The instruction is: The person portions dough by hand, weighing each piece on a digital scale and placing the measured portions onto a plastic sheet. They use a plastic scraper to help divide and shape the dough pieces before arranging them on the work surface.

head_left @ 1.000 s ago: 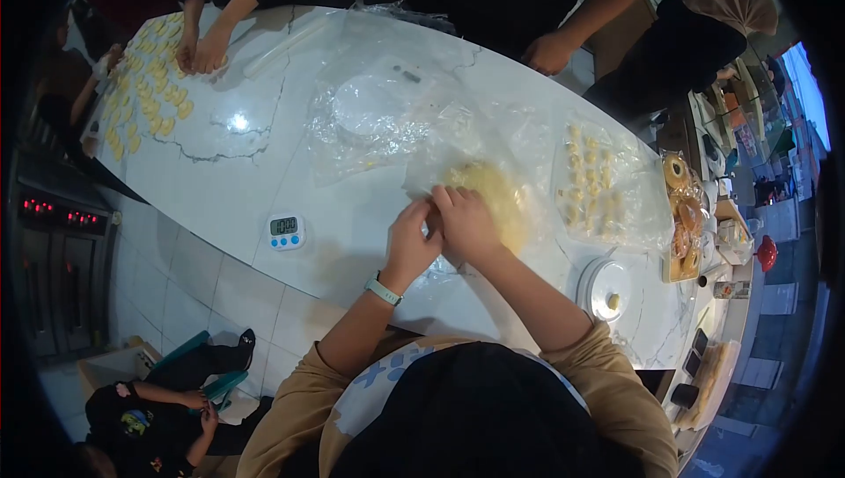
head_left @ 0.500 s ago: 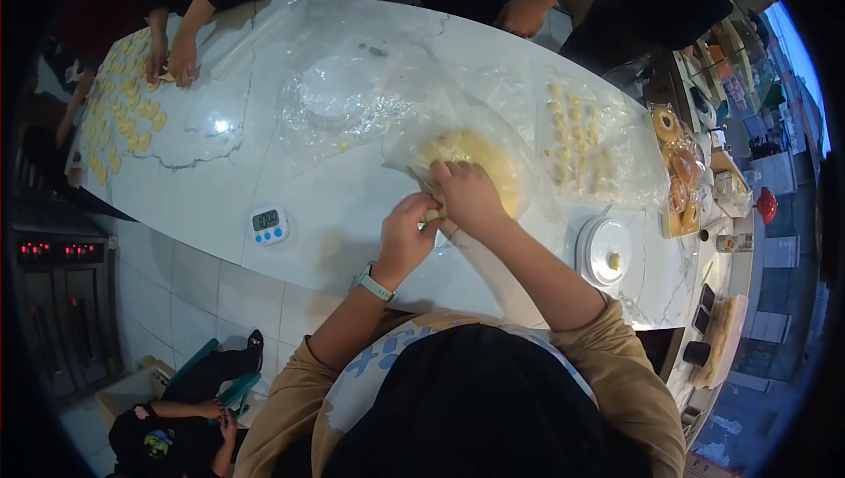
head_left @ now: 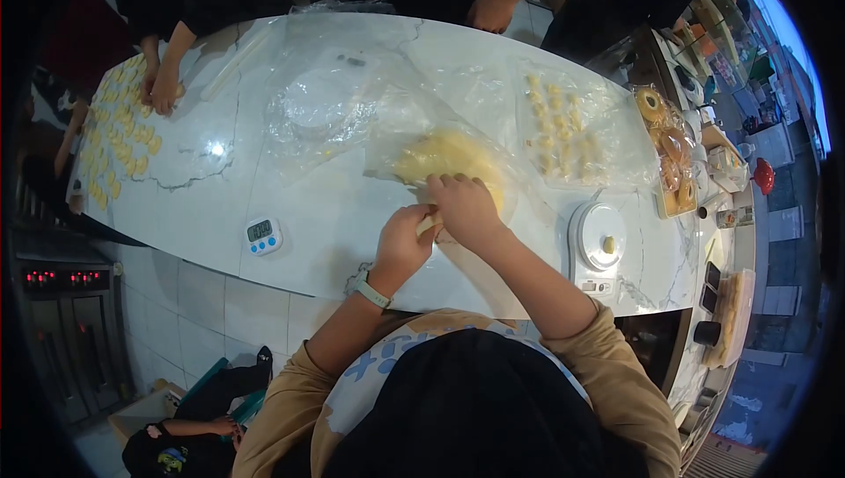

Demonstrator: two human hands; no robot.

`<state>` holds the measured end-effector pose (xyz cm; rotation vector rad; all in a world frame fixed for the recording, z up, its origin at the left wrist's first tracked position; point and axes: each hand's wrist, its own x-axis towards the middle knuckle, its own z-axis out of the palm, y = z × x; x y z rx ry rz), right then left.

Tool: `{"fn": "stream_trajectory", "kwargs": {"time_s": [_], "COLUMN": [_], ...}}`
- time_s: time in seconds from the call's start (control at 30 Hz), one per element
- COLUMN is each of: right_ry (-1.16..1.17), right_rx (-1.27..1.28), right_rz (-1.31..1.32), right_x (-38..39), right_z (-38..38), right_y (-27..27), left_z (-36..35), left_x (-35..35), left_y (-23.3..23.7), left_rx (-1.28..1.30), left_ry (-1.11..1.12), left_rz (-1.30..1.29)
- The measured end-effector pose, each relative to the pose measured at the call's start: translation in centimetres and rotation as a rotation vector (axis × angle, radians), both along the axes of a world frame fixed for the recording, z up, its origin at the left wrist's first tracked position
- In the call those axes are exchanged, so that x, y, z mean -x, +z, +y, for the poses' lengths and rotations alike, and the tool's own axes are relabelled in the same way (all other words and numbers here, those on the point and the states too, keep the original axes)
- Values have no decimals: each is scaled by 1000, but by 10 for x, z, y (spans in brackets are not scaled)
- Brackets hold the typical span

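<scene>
A large mound of yellow dough (head_left: 449,154) lies on the white table, partly under a clear plastic sheet (head_left: 378,139). At its near edge my right hand (head_left: 466,211) has its fingers curled downward. Those fingertips are hidden, so what they grip cannot be made out. My left hand (head_left: 405,240), with a pale watch on the wrist, is closed on a small piece of dough (head_left: 429,223) just beside the right hand. Right of my hands stands a white kitchen scale (head_left: 588,249) with a small dough piece (head_left: 608,245) on its round plate.
A timer (head_left: 262,236) lies to the left. Small dough pieces (head_left: 554,126) sit under plastic at right, near a tray of packed bread (head_left: 673,157). At far left, a co-worker's hands (head_left: 161,86) touch more dough pieces. Another person's hand (head_left: 491,11) rests at the far edge.
My view has shifted slightly. The fingers of my right hand have spread a little along the dough's edge. The left hand still holds the small dough piece. The co-worker's hands at left have moved.
</scene>
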<state>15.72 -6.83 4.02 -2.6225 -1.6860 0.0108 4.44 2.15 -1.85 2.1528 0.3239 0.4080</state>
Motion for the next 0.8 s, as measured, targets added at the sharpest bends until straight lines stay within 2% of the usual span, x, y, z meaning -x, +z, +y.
{"fn": "stream_trajectory", "kwargs": {"time_s": [0.03,0.07,0.13,0.17,0.2,0.27,0.3,0.33,0.37,0.4,0.43,0.53,0.6,0.67,0.7,0.77,0.8], "right_ry": [-16,-37,-38,-31,-35,-201,-223,-229,-231,-235,-246,-175,-120,-111,-96,-80,-66], "right_rx": [-176,-352,-402,-451,-459,-310,-187,-193,-72,49,51,-8,-506,-484,-459,-474,-490], "right_rz": [16,33,60,86,73,414,467,461,416,374,378,315,203,149,94,137,179], "right_x": [-1,0,7,8,1,-10,-12,-13,-13,-11,-9,-4,-5,4,4,-11,-17], "right_z": [-9,-16,-31,-35,-36,-27,-26,-25,-25,-27,-28,-40,-65,-78,-83,-89,-89], "right_y": [-8,-16,-23,-23,-23,7,28,40,47,48,42,-16,-71,-59,-52,-55,-58], "left_z": [3,5,2,0,-3,-9,-11,-13,-16,-18,-19,-20,-20,-19,-19,-20,-21], "left_x": [1,5,11,13,11,7,3,-2,-4,-6,-8,-7,0,5,6,9,10], "left_y": [3,12,28,26,28,32,35,41,43,40,35,30,35,46,44,40,41], "left_rx": [103,99,317,393,383,219,211,-6,-218,-214,-189,-115,-71,134,131,-157,-159], "left_ry": [-38,-42,-215,-240,-249,-100,-110,-71,-33,-43,-52,-109,-155,-260,-260,-137,-141], "left_rz": [57,58,210,190,181,154,150,189,230,233,229,273,328,365,362,166,172]}}
